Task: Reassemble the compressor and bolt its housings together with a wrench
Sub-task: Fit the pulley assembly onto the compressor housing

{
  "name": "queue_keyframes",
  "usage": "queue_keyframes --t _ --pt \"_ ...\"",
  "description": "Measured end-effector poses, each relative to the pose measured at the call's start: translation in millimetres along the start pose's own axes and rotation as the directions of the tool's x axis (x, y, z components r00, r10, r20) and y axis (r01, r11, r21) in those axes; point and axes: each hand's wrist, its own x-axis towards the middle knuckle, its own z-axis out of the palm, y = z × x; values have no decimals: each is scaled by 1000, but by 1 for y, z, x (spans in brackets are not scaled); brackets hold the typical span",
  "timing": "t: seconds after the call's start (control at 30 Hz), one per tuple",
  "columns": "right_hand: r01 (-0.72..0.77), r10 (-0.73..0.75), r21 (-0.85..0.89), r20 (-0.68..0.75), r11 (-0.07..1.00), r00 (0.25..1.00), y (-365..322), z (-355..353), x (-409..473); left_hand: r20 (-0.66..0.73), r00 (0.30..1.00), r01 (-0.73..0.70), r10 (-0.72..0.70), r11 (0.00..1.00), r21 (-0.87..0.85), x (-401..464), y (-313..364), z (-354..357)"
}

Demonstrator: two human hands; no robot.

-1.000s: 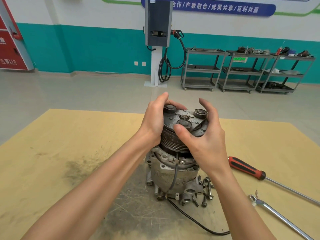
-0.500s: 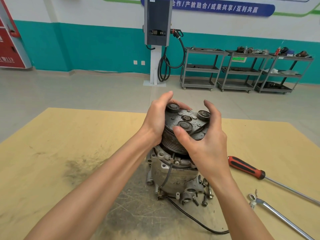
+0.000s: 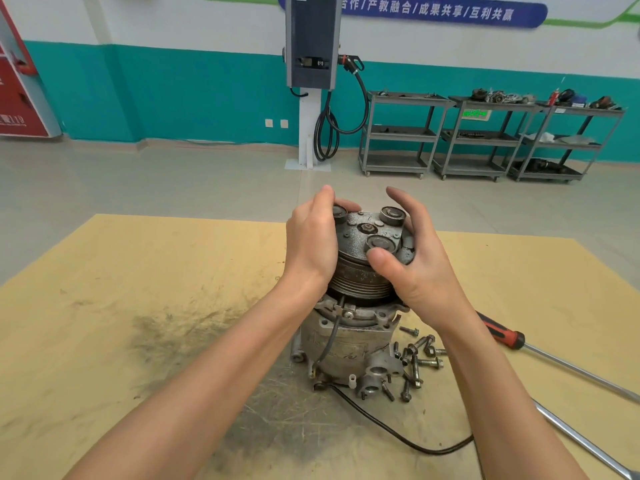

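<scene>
teal-and-white wall, grey floor, 3 metal carts

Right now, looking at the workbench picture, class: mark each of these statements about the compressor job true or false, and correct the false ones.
1. Both hands grip the compressor's pulley end. True: the left hand and right hand clasp the pulley.
2. The loose bolts are already fitted. False: they lie on the board beside the compressor housing.
3. The wrench is in the right hand. False: it lies on the board.
4. A red-handled screwdriver lies right of the compressor. True.
</scene>
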Motion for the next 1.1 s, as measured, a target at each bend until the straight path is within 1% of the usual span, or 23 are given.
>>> queue_keyframes --t 0.13,0.27,0.37,0.47,0.6,0.67,0.83,0.9,0.97,1.1 --pt "9 -9 -3 -45 1000 999 2 4 -1 26 999 27 -26 1000 -14 1 3 -2" --pt "-5 4 -8 -81 1000 997 -1 7 -4 54 998 20 -20 1000 -6 3 6 -3" --pt "-2 0 -13 -164 1000 986 0 15 -8 86 996 26 -24 999 -27 5 7 -5" --pt "22 -35 -53 -263 998 964 2 23 -11 113 993 30 -23 998 -57 4 6 -6" --pt "75 -97 -81 -327 994 940 3 25 -8 69 997 28 -24 998 -52 3 4 -2" --pt "96 -114 -71 -318 993 941 4 22 -6 20 1000 18 -17 999 -49 1 2 1" --pt "119 -129 -61 -200 991 971 4 12 3 -150 988 -54 48 998 -41 -5 -4 3" --pt "122 -127 -38 -166 992 978 4 10 6 -198 978 -72 64 997 -33 -8 -4 4" --pt "126 -127 -18 -146 992 981 5 9 7 -223 972 -83 78 996 -16 -10 -4 6" --pt "129 -125 18 -142 992 982 7 7 5 -230 967 -107 109 994 25 -14 -2 8"
